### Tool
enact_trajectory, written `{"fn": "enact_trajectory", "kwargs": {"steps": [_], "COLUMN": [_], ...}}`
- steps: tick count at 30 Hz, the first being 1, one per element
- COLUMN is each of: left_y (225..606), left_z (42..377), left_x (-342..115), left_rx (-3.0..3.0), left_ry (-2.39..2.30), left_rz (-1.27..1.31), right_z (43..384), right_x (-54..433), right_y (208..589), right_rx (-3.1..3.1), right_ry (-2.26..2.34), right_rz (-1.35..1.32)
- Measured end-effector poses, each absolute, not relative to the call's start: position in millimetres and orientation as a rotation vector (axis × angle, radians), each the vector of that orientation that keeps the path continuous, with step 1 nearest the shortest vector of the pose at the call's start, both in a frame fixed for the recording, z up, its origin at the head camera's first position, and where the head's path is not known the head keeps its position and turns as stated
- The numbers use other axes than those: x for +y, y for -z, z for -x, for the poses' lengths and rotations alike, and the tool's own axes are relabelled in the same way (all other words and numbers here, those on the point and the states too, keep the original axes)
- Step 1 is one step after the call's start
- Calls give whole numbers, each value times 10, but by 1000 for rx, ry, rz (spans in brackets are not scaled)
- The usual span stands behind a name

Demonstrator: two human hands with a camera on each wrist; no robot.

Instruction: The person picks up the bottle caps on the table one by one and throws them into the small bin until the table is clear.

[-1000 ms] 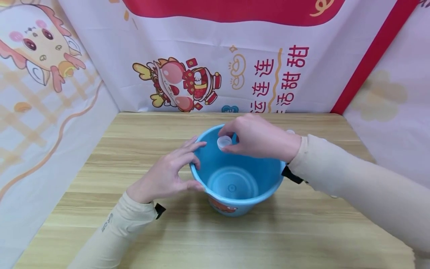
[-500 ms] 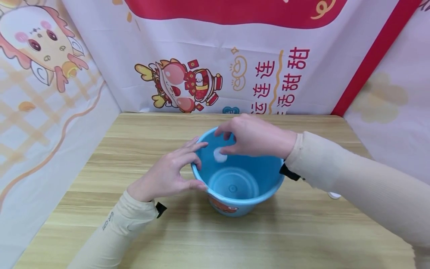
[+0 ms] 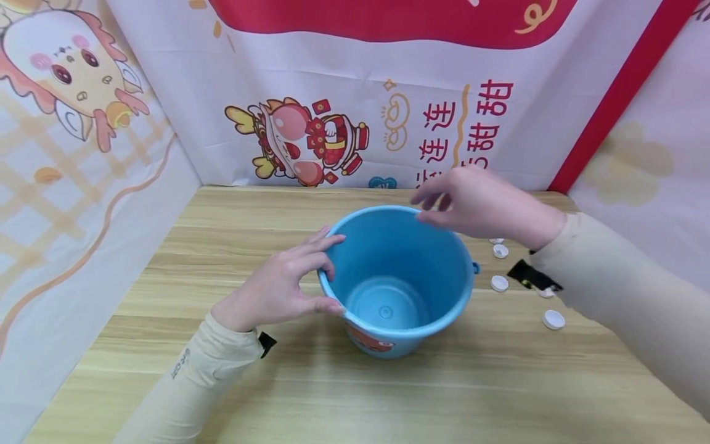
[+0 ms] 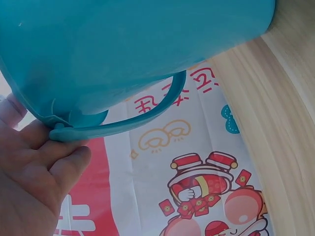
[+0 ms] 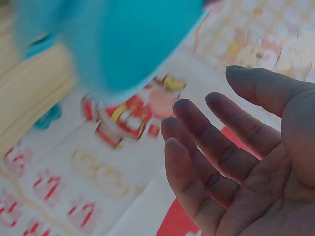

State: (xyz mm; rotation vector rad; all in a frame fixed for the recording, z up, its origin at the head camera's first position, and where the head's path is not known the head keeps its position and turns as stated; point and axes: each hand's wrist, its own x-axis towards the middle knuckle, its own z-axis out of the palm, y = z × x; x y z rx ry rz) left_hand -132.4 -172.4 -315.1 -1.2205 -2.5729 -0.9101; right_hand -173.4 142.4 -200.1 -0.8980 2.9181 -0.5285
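Observation:
A light blue bucket (image 3: 421,246) stands on the wooden table, its mouth facing up. My left hand (image 3: 283,280) holds its left rim, thumb outside at the front and some fingertips over the edge. In the left wrist view, the bucket's blue handle (image 4: 147,115) hangs beside the fingers of that hand. My right hand (image 3: 477,200) hovers above the far right rim; in the right wrist view its fingers are loosely bent and hold nothing. Several round white caps (image 3: 499,283) lie to the bucket's right, partly covered by the right forearm. No cap shows inside the bucket.
The wooden table (image 3: 183,271) ends at a printed cloth backdrop (image 3: 360,68) at the back. More printed cloth (image 3: 100,191) borders the left side. One white cap (image 3: 553,319) lies nearer the front, under the right sleeve's edge.
My right hand has let go of a white cap over the bucket, then moved right and away; that cap is out of sight now. More caps at the right are uncovered. My left hand stays put.

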Motion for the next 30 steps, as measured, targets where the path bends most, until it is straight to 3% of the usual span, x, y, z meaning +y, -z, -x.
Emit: {"fn": "enact_trajectory", "kwargs": {"steps": [10,20,30], "left_y": [3138,3127,3141], "left_z": [1323,1315,1296], "left_x": [-1708,-1724,-1711], "left_rx": [-2550,-2547,-2545], "left_ry": [892,887,927], "left_rz": [1242,1235,1252], "right_z": [1893,2425,2875], "right_x": [2296,3033,3223], "right_y": [2294,3139,3771], "right_rx": [2992,2894,2833], "right_ry": [536,451,547], "right_rz": [536,326,204]}}
